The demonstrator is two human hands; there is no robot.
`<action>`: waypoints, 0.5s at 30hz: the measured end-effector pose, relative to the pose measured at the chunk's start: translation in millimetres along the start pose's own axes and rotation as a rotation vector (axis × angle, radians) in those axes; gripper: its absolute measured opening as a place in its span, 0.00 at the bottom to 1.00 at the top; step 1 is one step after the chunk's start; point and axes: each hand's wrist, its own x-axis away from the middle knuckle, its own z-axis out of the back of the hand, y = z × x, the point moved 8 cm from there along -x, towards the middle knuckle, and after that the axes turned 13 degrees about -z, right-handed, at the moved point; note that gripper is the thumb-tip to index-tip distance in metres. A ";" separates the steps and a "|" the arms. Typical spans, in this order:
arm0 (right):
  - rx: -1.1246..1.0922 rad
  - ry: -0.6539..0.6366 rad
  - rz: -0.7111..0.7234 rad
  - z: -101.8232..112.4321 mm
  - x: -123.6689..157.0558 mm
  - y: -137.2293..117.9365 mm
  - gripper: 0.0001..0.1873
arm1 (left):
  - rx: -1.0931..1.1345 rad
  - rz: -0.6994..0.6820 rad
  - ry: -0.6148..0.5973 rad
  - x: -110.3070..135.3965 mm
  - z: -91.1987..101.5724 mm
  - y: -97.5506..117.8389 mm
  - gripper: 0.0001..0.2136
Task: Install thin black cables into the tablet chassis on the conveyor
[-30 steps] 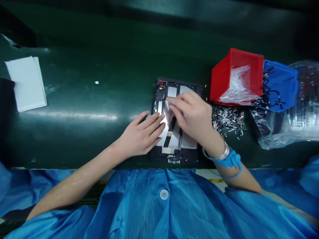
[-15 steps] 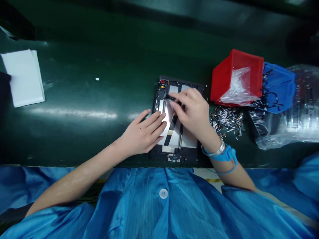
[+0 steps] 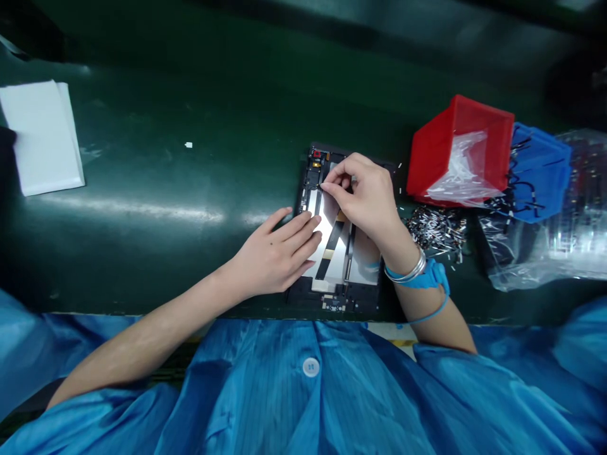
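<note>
An opened tablet (image 3: 345, 304) lies near the front edge of the table, its inside facing up with silvery plates, a dark slanted ribbon cable (image 3: 331, 251) and small boards. My left hand (image 3: 287, 253) rests flat with its fingers stretched over the tablet's left side. Over the upper part, my right hand (image 3: 367, 193) pinches with thumb and index finger by the circuit board (image 3: 315, 177) along the left edge. Whatever is between those fingertips is too small to make out. A blue wrist strap (image 3: 434, 278) and silver bangles circle my right wrist.
Right of the tablet stand a red bin (image 3: 434, 151) holding a plastic bag and a blue bin (image 3: 550, 164) with black strips. A heap of small metallic parts (image 3: 434, 229) and clear plastic packaging (image 3: 535, 259) lie before them. White sheets (image 3: 42, 139) lie far left.
My right hand's fingers have closed into a tighter pinch near the board; the dark piece seen at the fingertips earlier is no longer distinct. The left hand stays on the tablet. The view has shifted slightly.
</note>
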 end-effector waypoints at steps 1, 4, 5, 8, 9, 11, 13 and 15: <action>0.007 -0.004 0.000 -0.8 -0.4 0.1 0.04 | 0.000 0.002 0.001 -0.1 0.2 -0.1 0.16; 0.036 -0.010 0.011 -2.8 -2.0 -0.3 0.04 | 0.000 0.010 0.008 -0.1 0.6 -0.4 0.16; 0.053 -0.011 0.018 -3.3 -2.1 -1.0 0.04 | 0.002 0.012 0.008 0.0 0.4 -0.4 0.16; 0.136 0.019 0.056 -0.7 2.6 -6.4 0.04 | 0.010 0.017 -0.003 0.3 -1.2 -0.2 0.16; 0.179 0.048 0.074 2.4 6.8 -9.2 0.05 | 0.011 0.018 -0.006 0.4 -1.6 0.0 0.16; 0.286 0.125 0.118 9.9 19.9 -14.8 0.08 | 0.008 0.017 -0.010 0.3 -1.9 0.3 0.16; 0.394 0.184 0.202 13.8 38.2 -20.2 0.12 | 0.006 0.017 -0.004 -0.1 -1.4 0.3 0.16; 0.467 0.194 0.327 10.3 57.6 -23.7 0.16 | 0.003 0.015 0.007 -0.5 -0.3 0.3 0.16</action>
